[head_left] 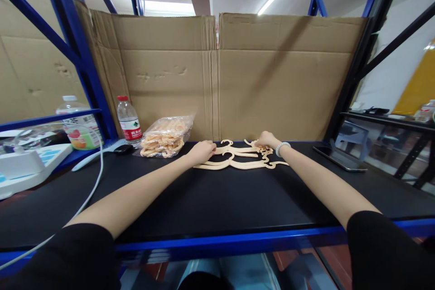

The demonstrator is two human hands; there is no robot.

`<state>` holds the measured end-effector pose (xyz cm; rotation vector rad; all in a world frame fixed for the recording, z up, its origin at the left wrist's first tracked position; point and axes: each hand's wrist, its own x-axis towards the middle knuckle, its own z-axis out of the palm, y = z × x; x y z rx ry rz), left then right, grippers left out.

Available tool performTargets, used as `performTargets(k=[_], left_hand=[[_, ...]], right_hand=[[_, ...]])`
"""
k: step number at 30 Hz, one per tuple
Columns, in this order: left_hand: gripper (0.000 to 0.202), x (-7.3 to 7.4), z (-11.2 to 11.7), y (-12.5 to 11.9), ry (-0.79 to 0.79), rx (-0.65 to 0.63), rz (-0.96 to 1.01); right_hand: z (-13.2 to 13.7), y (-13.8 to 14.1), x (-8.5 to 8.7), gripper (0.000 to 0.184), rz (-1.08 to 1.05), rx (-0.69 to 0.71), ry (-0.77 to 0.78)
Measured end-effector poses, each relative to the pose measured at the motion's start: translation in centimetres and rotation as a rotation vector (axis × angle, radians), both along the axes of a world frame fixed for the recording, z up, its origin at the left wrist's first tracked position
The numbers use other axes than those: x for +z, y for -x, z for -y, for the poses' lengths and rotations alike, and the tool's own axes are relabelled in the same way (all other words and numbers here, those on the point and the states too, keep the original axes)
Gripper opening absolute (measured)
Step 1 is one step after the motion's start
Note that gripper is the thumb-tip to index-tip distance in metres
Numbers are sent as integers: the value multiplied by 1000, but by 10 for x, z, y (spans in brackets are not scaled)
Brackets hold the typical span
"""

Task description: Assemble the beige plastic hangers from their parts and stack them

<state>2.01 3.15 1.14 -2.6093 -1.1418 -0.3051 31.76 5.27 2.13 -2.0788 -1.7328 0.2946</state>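
Note:
Two cream plastic clothes hangers [234,164] lie flat on the black table, one nearer me and one behind it, hooks pointing away. My left hand [201,151] is at the left end of the rear hanger, its fingers closed on that end. On the right, my right hand [267,139], with a beaded bracelet on the wrist, is closed on part of a small cluster of cream hangers [265,152]. That cluster overlaps the right ends of the two flat hangers. My fingertips on both sides are partly hidden.
A clear bag of cream hangers [166,138] sits left of my left hand, beside a red-capped water bottle [129,122]. A tablet or phone [340,158] lies at the right. A white cable [97,181] crosses the left side. Cardboard [285,77] walls the back.

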Motion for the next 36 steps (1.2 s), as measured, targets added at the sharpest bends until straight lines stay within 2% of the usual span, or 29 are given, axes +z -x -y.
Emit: performTargets(k=[5, 11, 14, 17, 19, 21, 25, 29, 36], left_hand=[[11, 2, 1, 1, 16, 27, 96], [11, 13, 20, 9, -1, 76, 264], [12, 17, 36, 13, 2, 53, 387], [18, 17, 56, 16, 76, -74, 561], [20, 13, 70, 17, 139, -154, 584], [19, 8, 84, 19, 182, -186, 587], [11, -4, 99, 21, 287, -105, 570], [8, -10, 98, 21, 341, -30, 558], [9, -9, 99, 20, 324, -41, 591]], right_hand=[[14, 0, 15, 26, -295, 26, -36], [57, -3, 29, 16, -675, 176, -147], [80, -4, 23, 20, -894, 286, -239], [100, -3, 9, 30, -1071, 364, -333], [112, 2, -2, 33, -1101, 366, -360], [123, 8, -11, 32, -1143, 398, -340], [139, 16, -17, 31, -1221, 476, -188], [141, 13, -16, 31, -1235, 485, -147], [136, 9, -23, 21, -1285, 453, 27]])
